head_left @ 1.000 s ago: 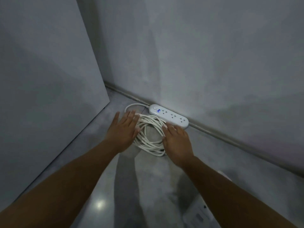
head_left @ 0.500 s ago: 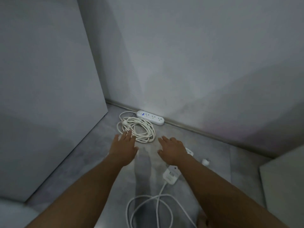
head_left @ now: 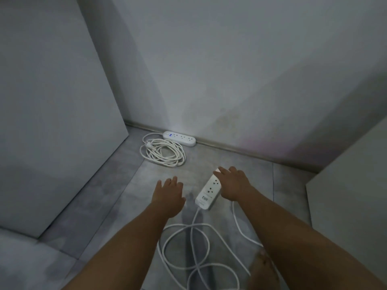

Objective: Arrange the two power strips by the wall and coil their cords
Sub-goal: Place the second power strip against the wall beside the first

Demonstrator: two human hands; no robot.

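Power strips, two, both white, both on the grey floor.

Far power strip: lies flat along the skirting at the foot of the wall, sockets up, with a small blue light at its left end. Its coiled cord sits just in front of it in a loose round bundle, with the plug lying on the bundle's left side.

Near power strip: well apart from the wall, at an angle to it, sockets up, with a barcode label near the cord end. Its loose cord runs toward the camera and sprawls in wide, crossing loops.

Right hand: fingers spread and mostly straight, reaching over the far end and right edge of the near strip. Nothing shows them curled round it. Actual contact cannot be told from this angle.

Left hand: palm down, fingers straight and together, just left of the near strip, holding nothing.

Hard to read: the far tip of the near strip is covered by the right hand. The loose cord passes under the right forearm and off the bottom edge, so its plug is out of sight. A blurred foot shows at the bottom. Light is dim. A tall grey panel stands at left, and a pale cabinet is cut off at right.
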